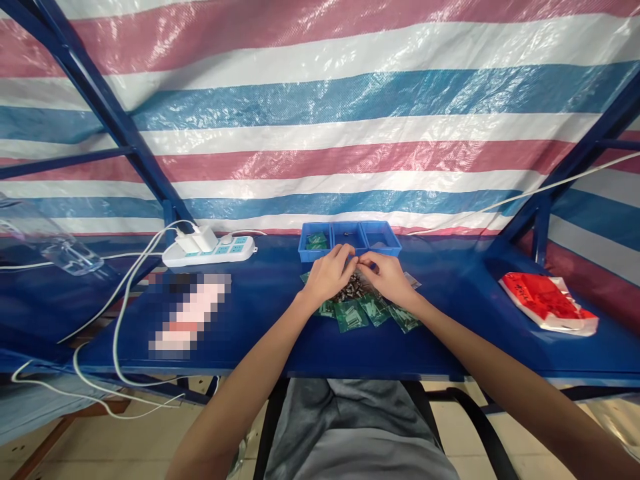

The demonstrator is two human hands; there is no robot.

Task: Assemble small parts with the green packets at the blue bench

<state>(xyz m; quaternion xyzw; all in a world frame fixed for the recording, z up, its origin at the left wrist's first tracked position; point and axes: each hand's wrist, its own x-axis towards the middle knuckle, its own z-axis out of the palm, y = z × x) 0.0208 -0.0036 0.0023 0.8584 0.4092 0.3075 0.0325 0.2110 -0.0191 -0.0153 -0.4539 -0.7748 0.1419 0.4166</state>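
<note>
Both hands meet at the middle of the blue surface (450,347), fingertips drawn together over a small heap of dark, shiny metal parts (350,291). The left hand (329,272) is curled, its fingers pinched at the far edge of the heap, and the right hand (385,275) is curled the same way, its fingertips almost touching those of the left; whatever they pinch is too small to make out (possibly one of the parts, but I cannot tell). Around the heap, on its near side, lie several small green transparent packets (353,315), fanned out and overlapping. Just beyond the hands stands a blue plastic tray with three compartments (349,241); its left compartment holds more green packets, while the contents of the other two are unclear. To the far left rests a white power strip with plugs (210,248), white cables (123,300) trailing from it over the near edge. Well apart on the right lies a red and white plastic bag (547,301). A striped red, white and blue tarpaulin (325,107) hangs behind.
</note>
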